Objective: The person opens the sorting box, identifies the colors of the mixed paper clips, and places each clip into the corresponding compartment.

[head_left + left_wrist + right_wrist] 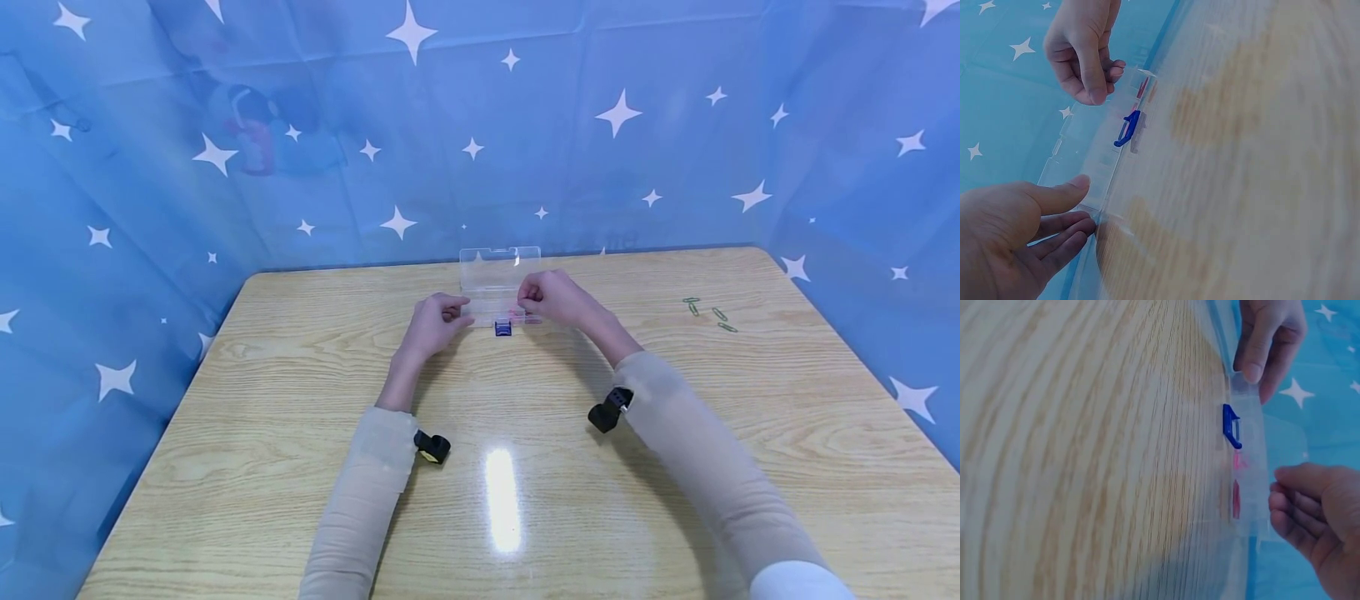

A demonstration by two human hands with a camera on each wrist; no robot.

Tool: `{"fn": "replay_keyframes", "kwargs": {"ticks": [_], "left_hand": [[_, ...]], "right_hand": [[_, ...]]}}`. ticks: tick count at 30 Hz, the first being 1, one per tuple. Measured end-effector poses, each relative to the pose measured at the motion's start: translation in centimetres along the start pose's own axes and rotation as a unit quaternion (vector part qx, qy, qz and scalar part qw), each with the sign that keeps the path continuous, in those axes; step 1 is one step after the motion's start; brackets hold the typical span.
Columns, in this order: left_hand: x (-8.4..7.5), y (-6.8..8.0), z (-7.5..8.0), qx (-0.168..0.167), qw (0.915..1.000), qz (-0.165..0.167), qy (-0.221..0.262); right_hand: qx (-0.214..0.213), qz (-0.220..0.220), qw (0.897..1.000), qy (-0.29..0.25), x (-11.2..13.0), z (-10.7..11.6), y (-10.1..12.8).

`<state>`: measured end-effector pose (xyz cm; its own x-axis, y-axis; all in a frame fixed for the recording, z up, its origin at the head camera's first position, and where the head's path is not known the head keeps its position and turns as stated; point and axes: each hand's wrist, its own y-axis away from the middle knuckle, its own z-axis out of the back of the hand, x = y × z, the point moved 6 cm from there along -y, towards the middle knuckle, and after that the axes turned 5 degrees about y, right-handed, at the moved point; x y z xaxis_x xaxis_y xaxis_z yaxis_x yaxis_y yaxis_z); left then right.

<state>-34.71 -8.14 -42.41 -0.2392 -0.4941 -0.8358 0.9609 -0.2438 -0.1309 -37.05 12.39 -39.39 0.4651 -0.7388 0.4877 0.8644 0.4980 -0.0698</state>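
Wooden tabletop [300,467], ringed by blue star-printed cloth [150,167]. Toward the far edge, at mid-width, a clear plastic box [491,310] with its lid [500,265] raised upright behind it; long axis running left to right, parallel to the far edge. Both forearms in beige sleeves [360,500], converging on the box from the near side, one hand at each end.

Left hand [435,323] at the left end of the box: fingers loosely extended, thumb tip touching the box's corner rim, nothing enclosed. Right hand [551,298] at the right end, over the compartment near the red pieces [1235,499]: fingers curled, tips gathered together at the box's rim, seemingly pinching something small; contents of the pinch too hidden to tell.

Blue latch [502,327] on the near face at mid-length, between the two hands and touched by neither; roughly equally near to both. Green paper clips [708,312] scattered well apart to the right, nearer the right hand.
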Motion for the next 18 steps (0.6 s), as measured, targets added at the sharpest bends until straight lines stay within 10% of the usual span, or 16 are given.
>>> {"fn": "replay_keyframes", "kwargs": {"ticks": [18], "left_hand": [[-0.1, 0.1, 0.0, 0.000, 1.0000, -0.003, 0.000]], "right_hand": [[-0.017, -0.008, 1.000, 0.000, -0.8, 1.1, 1.2]]}}
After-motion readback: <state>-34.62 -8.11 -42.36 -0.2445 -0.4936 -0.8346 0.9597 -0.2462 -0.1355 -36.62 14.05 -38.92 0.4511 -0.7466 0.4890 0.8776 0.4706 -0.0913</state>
